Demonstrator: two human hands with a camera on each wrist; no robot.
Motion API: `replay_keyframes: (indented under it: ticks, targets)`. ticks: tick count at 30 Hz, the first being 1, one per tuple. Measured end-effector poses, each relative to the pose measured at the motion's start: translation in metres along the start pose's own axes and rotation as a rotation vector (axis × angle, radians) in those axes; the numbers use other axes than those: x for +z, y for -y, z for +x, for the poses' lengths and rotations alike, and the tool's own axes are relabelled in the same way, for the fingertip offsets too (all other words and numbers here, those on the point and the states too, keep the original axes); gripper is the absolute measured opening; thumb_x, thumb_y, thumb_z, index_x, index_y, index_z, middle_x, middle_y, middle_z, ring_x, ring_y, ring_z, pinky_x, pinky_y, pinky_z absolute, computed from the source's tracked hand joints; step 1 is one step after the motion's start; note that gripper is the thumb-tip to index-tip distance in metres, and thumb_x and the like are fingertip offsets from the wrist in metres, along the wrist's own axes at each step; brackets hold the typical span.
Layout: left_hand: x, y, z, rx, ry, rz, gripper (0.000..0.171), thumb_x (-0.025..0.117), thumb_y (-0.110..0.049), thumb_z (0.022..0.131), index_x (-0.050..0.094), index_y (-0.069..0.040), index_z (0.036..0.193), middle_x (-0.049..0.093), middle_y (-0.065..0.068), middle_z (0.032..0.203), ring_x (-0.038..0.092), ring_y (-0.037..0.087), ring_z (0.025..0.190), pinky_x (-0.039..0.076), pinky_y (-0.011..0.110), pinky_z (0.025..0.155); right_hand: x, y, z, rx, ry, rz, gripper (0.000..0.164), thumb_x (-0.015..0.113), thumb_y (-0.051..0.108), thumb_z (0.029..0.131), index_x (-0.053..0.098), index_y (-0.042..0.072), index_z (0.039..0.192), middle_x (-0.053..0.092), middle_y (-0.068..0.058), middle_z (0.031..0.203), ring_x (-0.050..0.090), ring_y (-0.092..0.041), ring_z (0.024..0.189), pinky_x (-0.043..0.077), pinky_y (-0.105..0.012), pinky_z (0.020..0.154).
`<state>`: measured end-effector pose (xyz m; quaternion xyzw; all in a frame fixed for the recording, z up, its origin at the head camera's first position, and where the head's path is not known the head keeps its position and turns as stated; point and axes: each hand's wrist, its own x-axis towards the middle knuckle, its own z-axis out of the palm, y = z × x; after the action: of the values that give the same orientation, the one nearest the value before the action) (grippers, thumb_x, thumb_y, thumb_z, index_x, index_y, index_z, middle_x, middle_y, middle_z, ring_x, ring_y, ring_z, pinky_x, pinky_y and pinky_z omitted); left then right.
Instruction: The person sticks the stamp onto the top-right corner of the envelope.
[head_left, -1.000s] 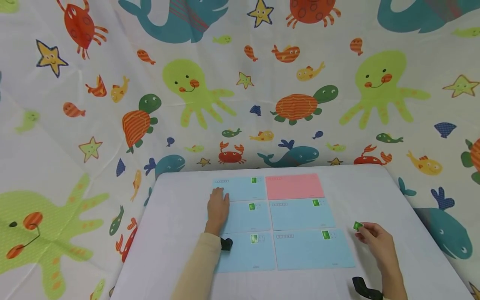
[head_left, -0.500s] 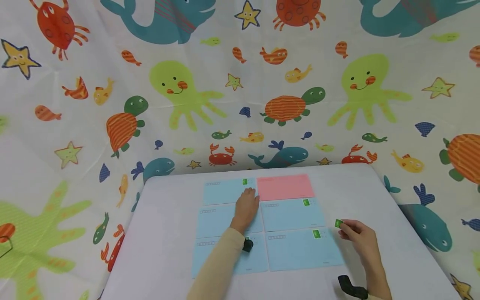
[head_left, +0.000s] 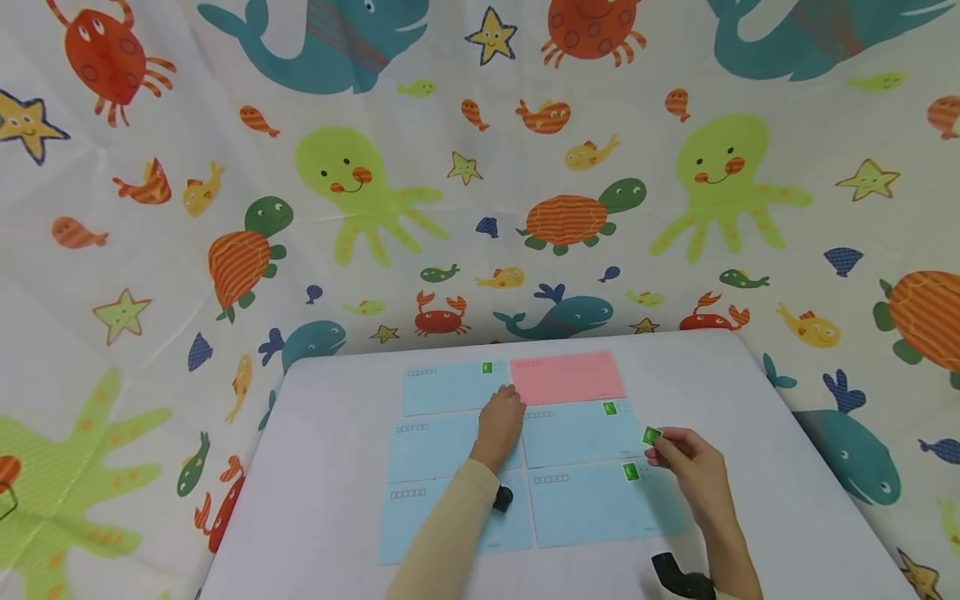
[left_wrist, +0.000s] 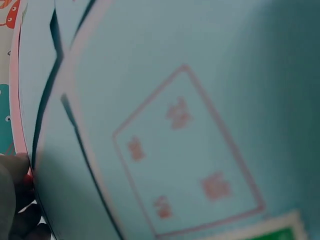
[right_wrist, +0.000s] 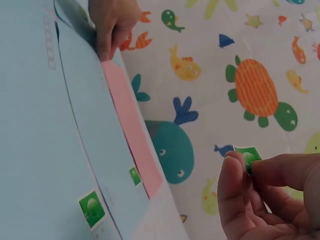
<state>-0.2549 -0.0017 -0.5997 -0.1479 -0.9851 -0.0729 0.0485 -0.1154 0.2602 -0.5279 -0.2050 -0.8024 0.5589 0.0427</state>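
Observation:
Pinched between the thumb and fingers of my right hand (head_left: 693,471) is a small green postage stamp (head_left: 651,436), held up near the right edge of the middle-right blue envelope (head_left: 577,437). My left hand (head_left: 501,425) reaches across the left column, its fingertips touching the lower left corner of the pink envelope (head_left: 567,377). No stamp shows on the pink one. In the right wrist view, the stamp (right_wrist: 248,156) shows tilted between thumb and fingertips, while the left hand (right_wrist: 115,25) presses the pink envelope's near end. The left wrist view catches only a few fingers (left_wrist: 17,167) at its edge.
Blue envelopes surround the pink one in two columns: top left (head_left: 450,390), middle left (head_left: 427,454), bottom left (head_left: 420,512), bottom right (head_left: 592,512). Stamps such as this one (head_left: 630,472) sit at their upper right. A white-covered table (head_left: 322,467) meets a sea-animal curtain (head_left: 420,183).
My left hand has slid right, from the top-left blue envelope to the pink envelope's corner. My right hand has carried the stamp left, closer to the envelopes. The head view has turned slightly right.

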Motion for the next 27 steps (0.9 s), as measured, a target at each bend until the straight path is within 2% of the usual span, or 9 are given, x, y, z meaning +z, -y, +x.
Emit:
replay_keyframes:
  ticks: [3, 7, 10, 18, 22, 27]
  targets:
    - [0.000, 0.001, 0.001, 0.008, -0.011, 0.015, 0.029, 0.060, -0.026, 0.101, 0.074, -0.006, 0.116, 0.067, 0.005, 0.134, 0.062, 0.021, 0.128, 0.052, 0.035, 0.105, 0.003, 0.006, 0.000, 0.002, 0.006, 0.028, 0.040, 0.059, 0.029, 0.102, 0.058, -0.002, 0.127, 0.072, -0.017, 0.106, 0.072, -0.006, 0.077, 0.056, -0.011, 0.076]
    - [-0.001, 0.000, 0.002, -0.010, -0.004, 0.006, 0.028, 0.060, -0.025, 0.101, 0.074, -0.005, 0.115, 0.068, 0.006, 0.133, 0.063, 0.020, 0.127, 0.053, 0.035, 0.104, 0.005, 0.013, 0.001, 0.016, 0.015, 0.098, 0.041, 0.059, 0.031, 0.102, 0.058, -0.002, 0.126, 0.073, 0.000, 0.092, 0.071, -0.007, 0.076, 0.057, -0.012, 0.076]
    - [-0.002, -0.002, 0.002, -0.029, -0.001, -0.020, 0.027, 0.062, -0.024, 0.100, 0.074, -0.004, 0.114, 0.068, 0.007, 0.133, 0.063, 0.021, 0.127, 0.052, 0.035, 0.104, 0.007, 0.016, 0.002, 0.015, 0.019, 0.145, 0.041, 0.060, 0.031, 0.102, 0.059, -0.003, 0.124, 0.071, 0.007, 0.085, 0.071, -0.008, 0.075, 0.058, -0.014, 0.076]
    - [-0.006, -0.003, 0.001, 0.002, -0.036, 0.033, 0.030, 0.061, -0.024, 0.100, 0.072, -0.001, 0.117, 0.070, 0.009, 0.128, 0.066, 0.021, 0.123, 0.055, 0.034, 0.101, 0.012, 0.024, 0.016, -0.052, 0.024, 0.144, 0.036, 0.059, 0.025, 0.102, 0.057, -0.004, 0.123, 0.072, 0.006, 0.085, 0.072, -0.007, 0.073, 0.060, -0.018, 0.074]
    - [-0.006, -0.004, 0.001, 0.004, -0.022, 0.033, 0.031, 0.060, -0.025, 0.101, 0.072, -0.001, 0.117, 0.070, 0.008, 0.130, 0.065, 0.021, 0.124, 0.055, 0.034, 0.102, 0.013, 0.034, 0.033, -0.083, 0.002, 0.111, 0.035, 0.056, 0.024, 0.103, 0.056, -0.003, 0.127, 0.069, 0.002, 0.094, 0.071, -0.003, 0.076, 0.059, -0.016, 0.075]
    - [-0.006, -0.004, 0.001, -0.013, 0.000, 0.014, 0.031, 0.061, -0.024, 0.100, 0.071, -0.001, 0.119, 0.069, 0.009, 0.131, 0.065, 0.021, 0.125, 0.054, 0.034, 0.102, 0.018, 0.047, 0.064, -0.071, -0.047, 0.109, 0.036, 0.057, 0.026, 0.103, 0.059, 0.001, 0.128, 0.065, 0.001, 0.102, 0.068, 0.000, 0.077, 0.058, -0.013, 0.075]
